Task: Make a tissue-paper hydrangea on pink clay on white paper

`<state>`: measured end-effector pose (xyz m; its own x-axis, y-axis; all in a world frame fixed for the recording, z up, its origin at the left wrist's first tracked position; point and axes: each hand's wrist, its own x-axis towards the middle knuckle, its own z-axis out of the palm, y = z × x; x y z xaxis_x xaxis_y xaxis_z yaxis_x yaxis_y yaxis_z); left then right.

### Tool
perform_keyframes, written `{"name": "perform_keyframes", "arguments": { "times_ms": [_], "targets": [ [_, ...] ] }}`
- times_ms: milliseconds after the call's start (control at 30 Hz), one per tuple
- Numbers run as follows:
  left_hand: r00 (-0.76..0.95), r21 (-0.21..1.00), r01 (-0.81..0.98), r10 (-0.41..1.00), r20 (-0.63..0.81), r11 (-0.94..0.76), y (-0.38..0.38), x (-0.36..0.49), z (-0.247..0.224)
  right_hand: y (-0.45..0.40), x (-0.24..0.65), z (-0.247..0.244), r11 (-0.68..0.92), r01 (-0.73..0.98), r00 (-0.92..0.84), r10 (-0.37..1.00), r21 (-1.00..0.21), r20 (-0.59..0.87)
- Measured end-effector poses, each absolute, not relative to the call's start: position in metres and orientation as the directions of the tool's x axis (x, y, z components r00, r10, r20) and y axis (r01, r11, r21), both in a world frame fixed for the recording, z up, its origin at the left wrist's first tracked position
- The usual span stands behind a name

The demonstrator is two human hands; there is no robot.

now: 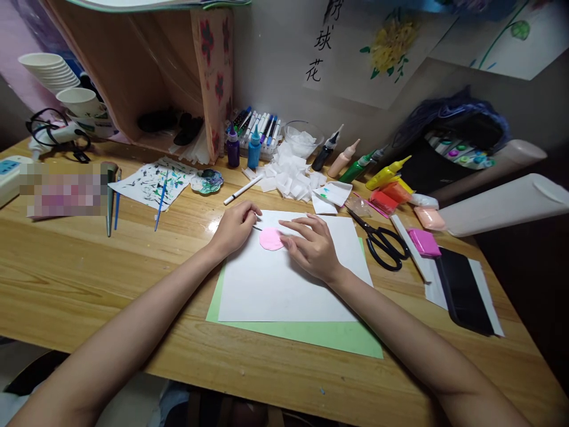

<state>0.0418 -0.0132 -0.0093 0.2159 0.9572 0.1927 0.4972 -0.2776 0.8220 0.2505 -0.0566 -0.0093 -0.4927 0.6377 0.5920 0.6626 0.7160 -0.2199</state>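
Note:
A flat pink round piece [269, 239] lies on a white sheet of paper [284, 290]; whether it is clay or paper I cannot tell. My left hand [237, 226] rests at the sheet's upper left edge with curled fingers. From them a thin dark stick [257, 228] points toward the pink piece, most of it hidden by the hand. On the other side, my right hand [315, 246] has its fingers apart, the tips over or against the pink piece's right edge. Under the white sheet is a green sheet [311, 337].
Black scissors [383, 242] lie to the right, beside a magenta packet [424, 242] and a black phone-like slab [466, 290]. Torn white paper [291, 172], paint bottles [254, 148] and a white marker [242, 190] stand or lie behind. Paintbrushes [160, 200] lie to the left.

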Motion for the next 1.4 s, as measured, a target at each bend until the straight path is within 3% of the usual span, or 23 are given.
{"name": "perform_keyframes", "arguments": {
  "times_ms": [267, 867, 1400],
  "targets": [
    [0.219, 0.823, 0.495, 0.957, 0.193, -0.279, -0.0133, 0.0417, -0.0094, -0.0568, 0.2519, -0.0085, 0.760, 0.640, -0.547, 0.555, -0.114, 0.626],
    [0.221, 0.815, 0.507, 0.957, 0.190, -0.279, -0.0129, 0.0412, -0.0087, -0.0555, 0.2511, -0.0099, 0.722, 0.670, -0.540, 0.632, -0.170, 0.556],
    [0.216, 0.822, 0.499, 0.958, 0.188, -0.274, -0.0128, 0.0422, -0.0083, -0.0583, 0.2495, -0.0051, 0.769, 0.632, -0.537, 0.526, -0.099, 0.660]
  ]
}}
